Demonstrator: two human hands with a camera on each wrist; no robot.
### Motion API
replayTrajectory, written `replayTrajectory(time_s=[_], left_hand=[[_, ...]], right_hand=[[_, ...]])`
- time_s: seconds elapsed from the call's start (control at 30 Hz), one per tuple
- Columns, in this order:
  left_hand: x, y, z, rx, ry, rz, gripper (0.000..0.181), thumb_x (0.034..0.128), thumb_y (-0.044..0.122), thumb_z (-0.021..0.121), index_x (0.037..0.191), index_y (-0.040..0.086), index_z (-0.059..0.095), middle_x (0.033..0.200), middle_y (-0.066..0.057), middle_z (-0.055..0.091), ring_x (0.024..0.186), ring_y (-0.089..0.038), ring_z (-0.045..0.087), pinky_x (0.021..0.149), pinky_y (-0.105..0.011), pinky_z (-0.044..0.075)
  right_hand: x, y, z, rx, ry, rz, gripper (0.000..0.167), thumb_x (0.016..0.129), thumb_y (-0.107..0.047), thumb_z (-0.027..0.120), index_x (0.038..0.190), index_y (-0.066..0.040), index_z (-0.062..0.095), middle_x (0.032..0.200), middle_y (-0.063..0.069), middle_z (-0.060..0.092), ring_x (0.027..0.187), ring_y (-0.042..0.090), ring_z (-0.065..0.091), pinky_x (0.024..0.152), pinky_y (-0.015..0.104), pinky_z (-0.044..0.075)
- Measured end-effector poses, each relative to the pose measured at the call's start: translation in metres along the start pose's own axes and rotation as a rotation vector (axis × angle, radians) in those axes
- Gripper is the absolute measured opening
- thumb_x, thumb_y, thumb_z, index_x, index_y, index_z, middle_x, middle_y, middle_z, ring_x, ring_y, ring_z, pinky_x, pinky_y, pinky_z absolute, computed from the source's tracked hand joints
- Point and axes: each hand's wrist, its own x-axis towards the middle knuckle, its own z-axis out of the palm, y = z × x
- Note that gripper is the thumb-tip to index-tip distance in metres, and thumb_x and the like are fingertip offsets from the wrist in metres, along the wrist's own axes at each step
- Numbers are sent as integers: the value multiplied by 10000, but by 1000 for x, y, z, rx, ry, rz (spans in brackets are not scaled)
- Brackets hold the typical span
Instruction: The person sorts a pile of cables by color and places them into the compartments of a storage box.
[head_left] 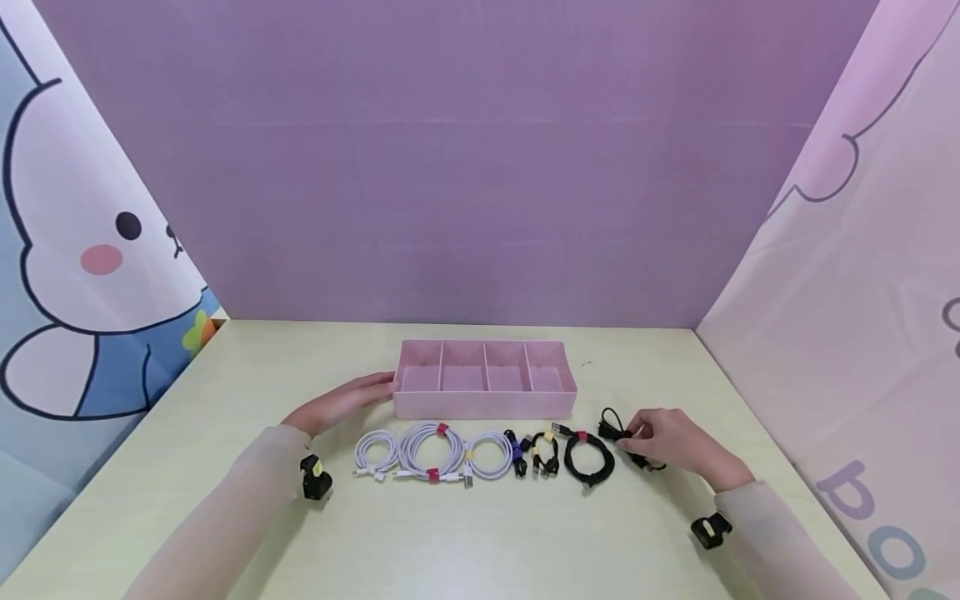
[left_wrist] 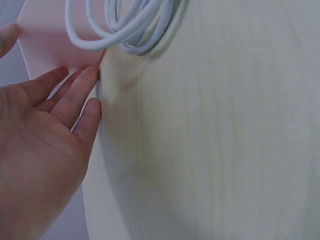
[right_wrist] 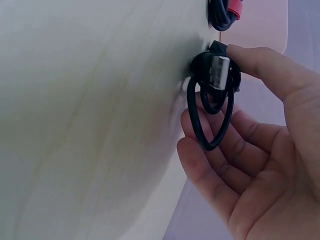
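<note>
At the right end of a row of coiled cables, my right hand pinches a black cable between thumb and fingers. The right wrist view shows that black cable looped, with its metal plug facing the camera, beside the fingers of my right hand. My left hand touches the left end of a pink four-compartment box. In the left wrist view the straight fingertips of my left hand rest against the pink box wall.
Before the box lie white coils and a third white coil, a small cable with a purple tie, a small black cable with yellow, and a black coil with a red tie. Purple backdrop stands behind.
</note>
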Motion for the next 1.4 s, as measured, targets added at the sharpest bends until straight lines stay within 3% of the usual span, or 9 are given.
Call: replayTrajectory(time_s=[0.67, 1.4], left_hand=[[0, -2, 0, 1, -1, 6, 751, 1004, 600, 445, 1606, 192, 257, 1653, -113, 197, 1508, -404, 72, 1125, -724, 42], [-2, 1, 1, 13, 10, 0, 726, 1019, 576, 432, 1608, 193, 249, 1654, -110, 196, 1509, -397, 74, 1134, -712, 45]], right_hand=[[5, 0, 2, -6, 55, -29, 244, 899, -335, 760, 944, -100, 711, 742, -56, 624, 624, 109, 585, 586, 308, 494], [6, -12, -10, 28, 199, -88, 273, 915, -395, 742, 958, -127, 719, 761, -61, 616, 695, 120, 551, 616, 286, 475]])
